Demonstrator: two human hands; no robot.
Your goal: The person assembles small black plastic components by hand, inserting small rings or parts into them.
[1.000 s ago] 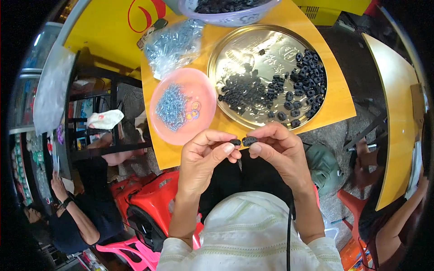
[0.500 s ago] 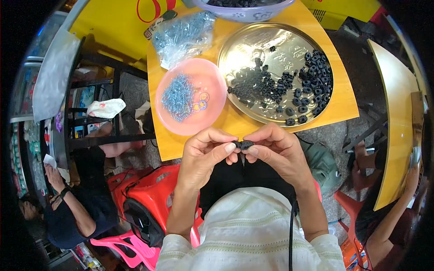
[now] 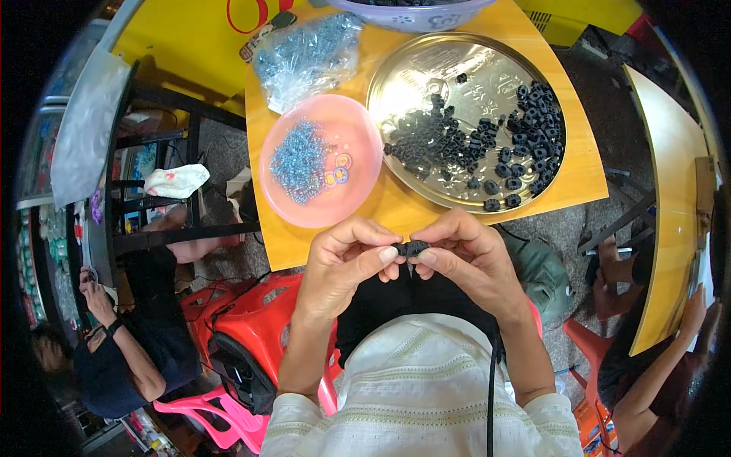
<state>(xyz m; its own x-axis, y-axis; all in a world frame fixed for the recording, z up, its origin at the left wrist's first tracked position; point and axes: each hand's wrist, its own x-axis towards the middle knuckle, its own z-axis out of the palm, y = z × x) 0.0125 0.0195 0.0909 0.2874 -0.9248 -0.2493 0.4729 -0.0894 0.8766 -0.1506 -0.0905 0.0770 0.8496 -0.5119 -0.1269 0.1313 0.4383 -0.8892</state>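
Note:
Close over my lap, at the table's near edge, both hands meet fingertip to fingertip. My left hand [image 3: 339, 263] is closed in a pinch on a small black ribbed part [image 3: 399, 249]. Against it sits a second black part [image 3: 416, 247], pinched between the thumb and fingers of my right hand [image 3: 476, 259]. The two parts touch; whether they are joined I cannot make out. Just beyond my hands lies a round gold metal tray [image 3: 426, 57], holding many loose black pieces [image 3: 537, 129]: thicker wheel-like ones at the right, flatter ones toward the middle and left.
A pink dish [image 3: 358, 202] of small bluish shiny pieces [image 3: 298, 164] sits left of the tray. Behind it lies a clear plastic bag [image 3: 308, 61] of similar pieces. A lilac basin [image 3: 415, 17] stands at the far edge. Red stool [image 3: 255, 324] left; co-workers sit at both sides.
My hands stay in place; the black parts between my fingertips have turned slightly. The left co-worker's hand has shifted, as has the right co-worker's hand. The view has moved a little.

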